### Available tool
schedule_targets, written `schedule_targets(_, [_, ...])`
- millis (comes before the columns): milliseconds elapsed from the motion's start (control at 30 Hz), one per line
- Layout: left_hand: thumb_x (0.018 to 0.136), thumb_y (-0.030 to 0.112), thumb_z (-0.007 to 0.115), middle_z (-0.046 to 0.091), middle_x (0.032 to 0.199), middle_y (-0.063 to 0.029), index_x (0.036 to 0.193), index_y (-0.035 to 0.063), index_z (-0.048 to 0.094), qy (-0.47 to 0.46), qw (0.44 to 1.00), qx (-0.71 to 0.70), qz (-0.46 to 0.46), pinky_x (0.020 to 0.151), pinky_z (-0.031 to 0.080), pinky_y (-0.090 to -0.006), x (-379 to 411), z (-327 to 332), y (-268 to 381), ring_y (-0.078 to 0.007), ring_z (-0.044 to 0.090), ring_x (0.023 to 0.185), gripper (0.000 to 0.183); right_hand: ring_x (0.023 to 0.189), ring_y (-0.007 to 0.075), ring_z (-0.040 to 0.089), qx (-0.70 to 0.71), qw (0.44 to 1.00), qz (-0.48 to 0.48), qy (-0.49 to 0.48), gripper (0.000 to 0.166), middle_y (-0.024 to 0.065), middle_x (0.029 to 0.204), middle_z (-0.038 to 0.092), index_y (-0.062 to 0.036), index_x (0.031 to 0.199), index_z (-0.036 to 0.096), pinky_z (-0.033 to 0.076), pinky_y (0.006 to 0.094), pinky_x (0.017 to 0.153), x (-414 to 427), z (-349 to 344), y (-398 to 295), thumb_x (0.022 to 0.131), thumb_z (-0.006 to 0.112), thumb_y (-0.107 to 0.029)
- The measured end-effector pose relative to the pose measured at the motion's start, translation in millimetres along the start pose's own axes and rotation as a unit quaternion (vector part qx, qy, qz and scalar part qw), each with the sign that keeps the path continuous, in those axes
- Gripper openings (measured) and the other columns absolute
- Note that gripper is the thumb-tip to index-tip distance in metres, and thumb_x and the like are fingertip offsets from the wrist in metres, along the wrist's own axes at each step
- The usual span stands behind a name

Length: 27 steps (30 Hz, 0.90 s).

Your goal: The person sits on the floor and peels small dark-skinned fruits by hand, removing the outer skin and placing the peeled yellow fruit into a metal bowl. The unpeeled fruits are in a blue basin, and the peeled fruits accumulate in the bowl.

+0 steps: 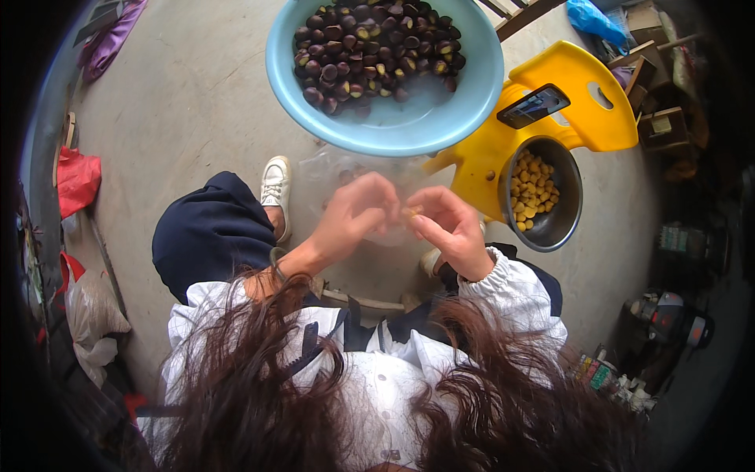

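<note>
My right hand (445, 227) pinches a small yellowish chestnut kernel (415, 210) between thumb and fingertips. Just left of it, my left hand (361, 209) has its fingers curled inward; whether they hold anything is hidden. Below both hands lies a clear plastic bag (321, 165) with a few dark pieces in it, blurred. Ahead stands a light-blue plastic basin (377, 144) of dark brown chestnuts (371, 53), many cut to show yellow flesh. Peeled yellow chestnuts (532, 192) fill part of a stainless steel bowl (563, 227) to the right.
The steel bowl and a smartphone (534, 106) rest on a yellow plastic chair (590, 71). Cardboard boxes (663, 127) and a blue plastic bag (596, 23) sit far right. A red bag (78, 180) and a whitish plastic bag (94, 318) are at left on the concrete floor (177, 118).
</note>
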State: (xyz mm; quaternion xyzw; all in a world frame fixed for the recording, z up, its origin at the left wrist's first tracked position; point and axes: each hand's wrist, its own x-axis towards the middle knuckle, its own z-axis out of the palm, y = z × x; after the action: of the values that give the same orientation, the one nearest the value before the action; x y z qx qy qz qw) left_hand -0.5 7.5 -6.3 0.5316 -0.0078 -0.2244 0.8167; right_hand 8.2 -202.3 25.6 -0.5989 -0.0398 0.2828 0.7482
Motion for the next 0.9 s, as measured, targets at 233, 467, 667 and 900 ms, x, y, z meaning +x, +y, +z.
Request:
schedule_targets(233, [0.087,0.001,0.070,0.061,0.093,-0.0020,0.102,0.0005,0.063,0.031,0.954,0.260,0.143,0.062,0.044,-0.0216,-2.2,7.3,10.2,-0.0078,0.055,0.072,0.016,0.080,0.0103,0.063,-0.230,0.966,-0.106,0.059,0.027,0.0047,0.093,0.068,-0.0005,0.113,0.065,0.051,0.0252,0.074,1.9,0.4,-1.0,0.087,0.072,-0.001])
schedule_targets(467, [0.084,-0.004,0.069,0.060,0.080,-0.0065,0.096,-0.0014,0.065,0.061,0.913,0.338,0.219,0.058,0.044,-0.0254,-0.2,7.1,5.7,-0.0131,0.057,0.067,0.013,0.070,0.0140,0.059,-0.334,0.926,-0.166,0.064,0.027,0.0060,0.082,0.061,-0.0011,0.109,0.066,0.049,0.0260,0.066,3.6,4.7,-4.5,0.083,0.074,0.002])
schedule_targets(667, [0.082,-0.004,0.068,0.057,0.074,-0.0079,0.090,-0.0011,0.062,0.046,0.886,0.398,0.233,0.057,0.045,-0.0279,-0.9,8.4,8.4,-0.0167,0.057,0.063,0.011,0.072,0.0146,0.061,-0.341,0.924,-0.167,0.050,0.026,0.0064,0.082,0.060,-0.0010,0.108,0.066,0.049,0.0266,0.065,3.3,6.3,-6.8,0.083,0.072,0.003])
schedule_targets(900, [0.091,0.005,0.062,0.058,0.082,0.0012,0.093,0.0010,0.059,0.078,0.972,0.208,0.081,0.060,0.044,-0.0212,-1.4,2.8,1.8,-0.0049,0.053,0.069,0.005,0.081,0.0112,0.062,-0.230,0.964,-0.135,0.025,0.028,0.0057,0.092,0.066,0.0006,0.116,0.065,0.051,0.0250,0.074,0.0,3.0,-4.8,0.088,0.067,0.002])
